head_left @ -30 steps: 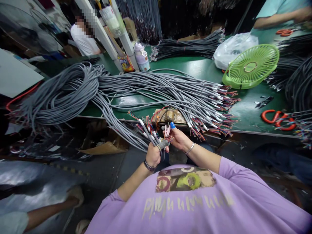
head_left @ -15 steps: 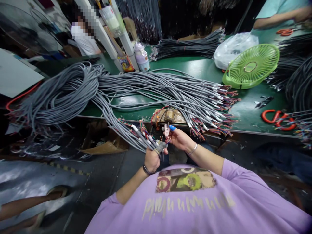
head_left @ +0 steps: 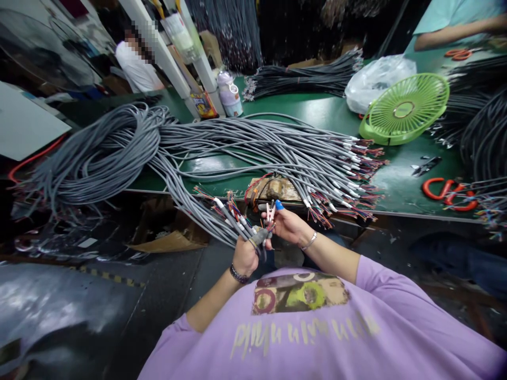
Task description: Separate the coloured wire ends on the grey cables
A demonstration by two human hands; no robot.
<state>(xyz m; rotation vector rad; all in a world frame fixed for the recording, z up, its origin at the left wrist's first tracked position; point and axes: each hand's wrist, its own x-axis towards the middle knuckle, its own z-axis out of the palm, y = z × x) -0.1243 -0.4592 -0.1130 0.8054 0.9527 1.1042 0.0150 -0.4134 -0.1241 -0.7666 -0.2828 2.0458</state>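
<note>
My left hand (head_left: 245, 256) is closed around a bunch of grey cables (head_left: 237, 224), with a grey cover on its thumb. Coloured wires and white sleeves stick out at the cable ends. Facing it, my right hand (head_left: 291, 226) pinches a small pale pink clip (head_left: 270, 212) that looks like a clothes peg; a blue cover is on one of its digits. The clip is close to thin wires at the left thumb, but I cannot tell whether it grips them. Behind both hands, a brownish block-shaped device (head_left: 279, 189) sits at the table edge.
Many more grey cables (head_left: 237, 137) lie across the green table (head_left: 317, 110), coiled at the left. A green fan (head_left: 404, 109), a plastic bag (head_left: 380, 79), small cutters (head_left: 426, 166) and orange-handled scissors (head_left: 438, 189) are at the right. A co-worker's arm (head_left: 455, 36) shows at the far right.
My left hand has shifted slightly left with the cable bunch, whose ends lean further left. The right hand stays close with the clip. A passer-by's legs at lower left have mostly left view.
</note>
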